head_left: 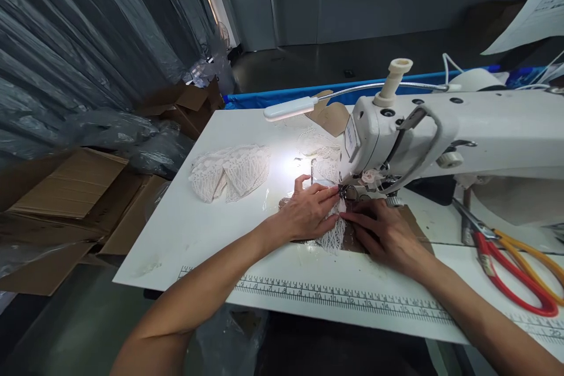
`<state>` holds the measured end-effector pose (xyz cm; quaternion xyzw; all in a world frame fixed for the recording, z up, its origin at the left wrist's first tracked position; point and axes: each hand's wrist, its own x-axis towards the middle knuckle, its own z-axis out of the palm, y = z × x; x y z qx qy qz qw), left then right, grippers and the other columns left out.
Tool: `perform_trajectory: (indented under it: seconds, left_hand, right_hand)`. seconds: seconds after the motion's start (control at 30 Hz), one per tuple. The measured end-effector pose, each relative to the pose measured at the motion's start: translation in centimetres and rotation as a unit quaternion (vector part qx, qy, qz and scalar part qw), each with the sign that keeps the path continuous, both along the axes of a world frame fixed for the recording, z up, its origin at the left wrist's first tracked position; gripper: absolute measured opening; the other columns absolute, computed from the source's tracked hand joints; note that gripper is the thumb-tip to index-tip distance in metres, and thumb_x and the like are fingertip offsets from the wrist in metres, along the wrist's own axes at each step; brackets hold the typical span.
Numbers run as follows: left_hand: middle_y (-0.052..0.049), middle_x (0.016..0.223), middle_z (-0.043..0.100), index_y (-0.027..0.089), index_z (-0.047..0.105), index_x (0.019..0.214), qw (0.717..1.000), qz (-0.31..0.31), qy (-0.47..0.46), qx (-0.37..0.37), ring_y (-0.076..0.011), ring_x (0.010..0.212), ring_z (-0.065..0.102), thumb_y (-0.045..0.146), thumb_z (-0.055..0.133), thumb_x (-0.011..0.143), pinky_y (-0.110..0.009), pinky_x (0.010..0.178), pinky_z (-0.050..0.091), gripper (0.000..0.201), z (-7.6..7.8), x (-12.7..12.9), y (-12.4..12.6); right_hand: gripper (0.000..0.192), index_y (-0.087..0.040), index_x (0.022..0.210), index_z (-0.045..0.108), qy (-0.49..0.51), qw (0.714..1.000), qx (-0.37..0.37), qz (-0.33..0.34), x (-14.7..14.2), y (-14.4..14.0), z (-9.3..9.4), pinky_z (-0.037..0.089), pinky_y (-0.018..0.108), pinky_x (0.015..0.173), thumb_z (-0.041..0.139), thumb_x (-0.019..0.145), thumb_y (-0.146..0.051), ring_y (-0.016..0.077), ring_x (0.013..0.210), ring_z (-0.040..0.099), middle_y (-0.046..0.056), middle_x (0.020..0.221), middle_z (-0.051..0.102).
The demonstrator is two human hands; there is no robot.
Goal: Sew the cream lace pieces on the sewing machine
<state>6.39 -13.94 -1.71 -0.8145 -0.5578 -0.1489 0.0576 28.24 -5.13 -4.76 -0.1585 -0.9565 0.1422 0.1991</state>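
While both hands work close under the head of the white sewing machine (pixel 476 129), a white lace piece (pixel 333 239) lies between them on the table (pixel 211 252), its visible near part hanging toward the near edge. Its long axis seems to run near to far, roughly across the direction of the machine's arm, which stretches off to the right. From the left hand (pixel 311 214) the lace lies to the right, under and just beyond its fingertips; from the right hand (pixel 390 232) it lies to the left.

Palm down, the left hand is spread flat, one finger splayed toward the far side, its foremost fingertips right beside the presser foot (pixel 342 191). That makes it the nearer of the two to the stitching point. The right hand sits lower and nearer, fingers pointing left, with fingertips at the right edge of the lace; whether they pinch it or only rest there, I cannot tell. How far the lace reaches beneath the foot is hidden by fingers and metal.

Well apart to the left lies a pair of lace cups (pixel 231 170); on the right, scissors (pixel 513 264) rest beyond the right forearm.
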Motion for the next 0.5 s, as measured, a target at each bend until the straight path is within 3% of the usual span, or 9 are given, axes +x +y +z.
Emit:
perform_trajectory:
  seconds: [0.17, 0.3, 0.5]
  left_hand:
    - [-0.013, 0.128, 0.059, 0.013, 0.06, 0.116, 0.999, 0.002, 0.023, 0.043, -0.0252, 0.109, 0.056, 0.034, 0.042, 0.097, -0.054, 0.104, 0.029, 0.033, -0.32, 0.49, -0.05]
    - [-0.004, 0.107, 0.07, 0.018, 0.067, 0.098, 0.998, -0.038, 0.013, 0.056, -0.0168, 0.084, 0.062, 0.025, 0.043, 0.096, -0.043, 0.097, 0.038, 0.025, -0.63, 0.67, 0.04]
    - [-0.002, 0.109, 0.071, 0.02, 0.068, 0.102, 0.998, -0.025, -0.045, 0.032, -0.0209, 0.091, 0.063, 0.032, 0.049, 0.089, -0.052, 0.104, 0.032, 0.025, -0.25, 0.33, -0.25]
  right_hand:
    - [0.037, -0.029, 0.128, 0.059, -0.003, 1.0, 0.014, 0.001, -0.02, -0.09, 0.21, 0.05, 0.046, 0.083, 0.051, 0.092, -0.026, 0.0253, 0.1, 0.055, 0.01, 0.11, 0.059]
    - [0.039, -0.027, 0.13, 0.058, -0.009, 1.0, 0.022, 0.007, 0.01, -0.13, 0.5, 0.05, 0.045, 0.082, 0.051, 0.091, -0.025, 0.0257, 0.1, 0.054, 0.011, 0.111, 0.058]
    - [0.04, -0.029, 0.131, 0.057, -0.016, 1.0, 0.02, 0.003, -0.1, -0.19, 0.6, 0.05, 0.044, 0.081, 0.05, 0.092, -0.025, 0.025, 0.098, 0.054, 0.011, 0.109, 0.058]
